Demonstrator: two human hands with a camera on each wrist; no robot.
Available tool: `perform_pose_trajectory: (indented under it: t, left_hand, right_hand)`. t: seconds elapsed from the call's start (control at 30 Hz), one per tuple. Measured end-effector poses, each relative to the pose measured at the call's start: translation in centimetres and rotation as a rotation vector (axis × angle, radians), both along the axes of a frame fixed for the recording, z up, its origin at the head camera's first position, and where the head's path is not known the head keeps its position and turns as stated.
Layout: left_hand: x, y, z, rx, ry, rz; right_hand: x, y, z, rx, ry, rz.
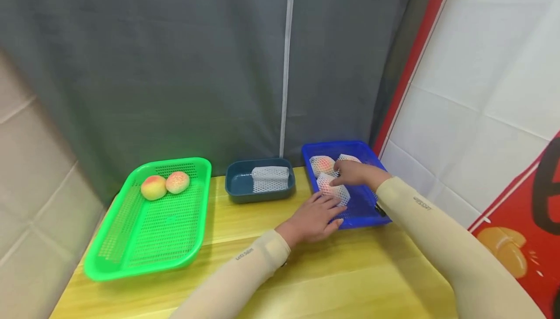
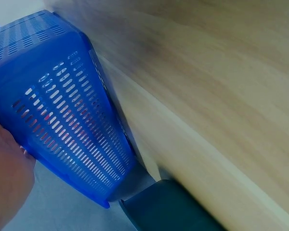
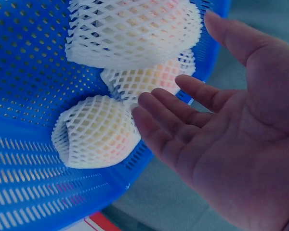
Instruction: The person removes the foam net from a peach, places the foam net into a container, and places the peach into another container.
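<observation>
Three netted peaches (image 1: 335, 191) sit in the blue basket (image 1: 367, 222), right of centre. The right hand (image 1: 355, 172) reaches over them, ungripping; the left hand (image 1: 314, 218) lies relaxed at the basket's lower-left edge. A careless brush might roll one into its neighbour.

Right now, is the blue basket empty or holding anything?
Holding something: three peaches in white foam nets lie inside the blue basket.

Left, a green plastic basket (image 1: 170, 231) holds two round yellow-pink peaches (image 1: 153, 187); right, a blue plastic basket (image 1: 363, 221) holds three white-netted peaches (image 1: 323, 165); between, a dark oblong tray (image 1: 240, 183) holds white foam netting (image 1: 270, 181).
</observation>
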State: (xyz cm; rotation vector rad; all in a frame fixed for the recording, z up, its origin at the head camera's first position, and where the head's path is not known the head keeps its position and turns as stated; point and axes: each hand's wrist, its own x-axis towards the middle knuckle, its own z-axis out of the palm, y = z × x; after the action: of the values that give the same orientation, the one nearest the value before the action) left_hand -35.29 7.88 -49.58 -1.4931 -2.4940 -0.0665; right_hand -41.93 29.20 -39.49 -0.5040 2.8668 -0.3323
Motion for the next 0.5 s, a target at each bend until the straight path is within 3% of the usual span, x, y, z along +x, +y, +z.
perform_pose_trajectory:
  t: [0.27,0.5]
  left_hand:
    - [0.1,0.5,-0.5,-0.017,0.007,0.006]
    - [0.2,0.6,-0.5,0.007,0.024,-0.005]
  right_hand:
    - [-1.8,-0.9,-1.6,0.108,-0.16,0.006]
    - [-2.4,-1.5,-2.9,0.179,-0.188,0.028]
